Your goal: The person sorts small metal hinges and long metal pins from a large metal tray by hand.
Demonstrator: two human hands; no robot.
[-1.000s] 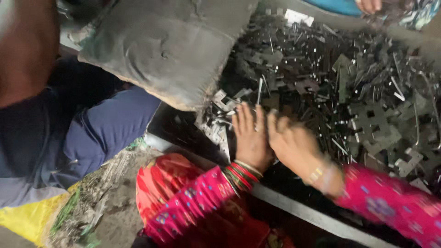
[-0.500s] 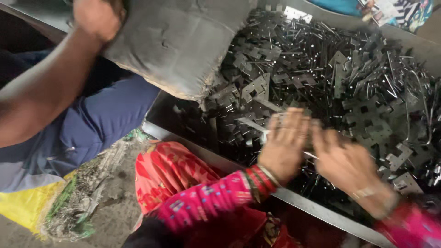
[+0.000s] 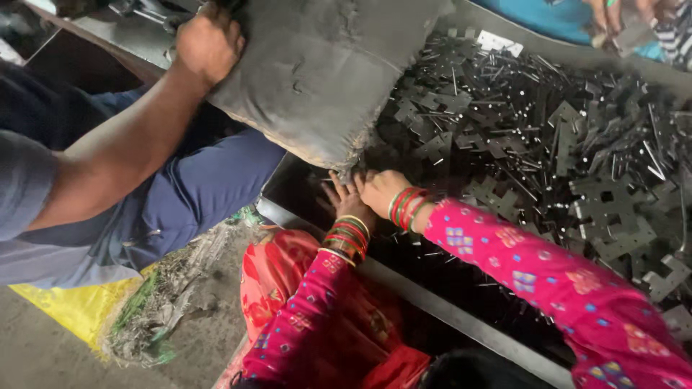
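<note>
A grey sack (image 3: 324,79) lies tipped over the near-left corner of a metal tray (image 3: 461,317), which is heaped with black flat metal parts (image 3: 548,144). My left hand (image 3: 347,207) rests flat just under the sack's frayed lower edge, fingers spread, bangles on the wrist. Beside it, my right hand (image 3: 380,190) curls against the same edge, and its fingertips are hidden below the cloth. Both arms wear pink patterned sleeves. A co-worker's hand (image 3: 209,43) grips the sack's upper end.
The co-worker in a grey shirt and blue trousers (image 3: 180,202) sits close on the left. A yellow bag and a frayed woven sack (image 3: 144,310) lie on the floor below. Another person's hands (image 3: 613,14) show at the far top right. Red cloth (image 3: 288,281) covers my lap.
Both my hands have slid left across the parts to the sack's lower edge. The co-worker's arm now holds the sack's top, and the sack sits more fully over the tray corner.
</note>
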